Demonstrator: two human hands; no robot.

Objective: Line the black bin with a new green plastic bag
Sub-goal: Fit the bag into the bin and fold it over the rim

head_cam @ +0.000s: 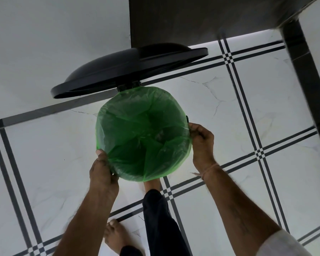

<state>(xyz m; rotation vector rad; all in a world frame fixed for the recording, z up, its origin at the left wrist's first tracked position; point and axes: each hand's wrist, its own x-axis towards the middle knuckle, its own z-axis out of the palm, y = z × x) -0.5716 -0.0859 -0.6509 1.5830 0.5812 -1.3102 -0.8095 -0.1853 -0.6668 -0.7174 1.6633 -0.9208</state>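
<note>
A green plastic bag (pixel 142 133) is spread across the round mouth of the black bin and folded down over its rim, hiding almost all of the bin body. The bin's black lid (pixel 118 71) stands raised on its hinge at the far side. My left hand (pixel 103 170) pinches the bag's edge at the near left of the rim. My right hand (pixel 201 141) grips the bag's edge at the right side of the rim. A foot under the near side of the bin is partly hidden by the bag.
The bin stands on a white marble floor (pixel 44 163) with black stripe lines. A dark cabinet panel (pixel 192 19) rises behind the lid, and a black post (pixel 301 71) stands at the right. My other bare foot (pixel 115 235) is on the floor near the bottom.
</note>
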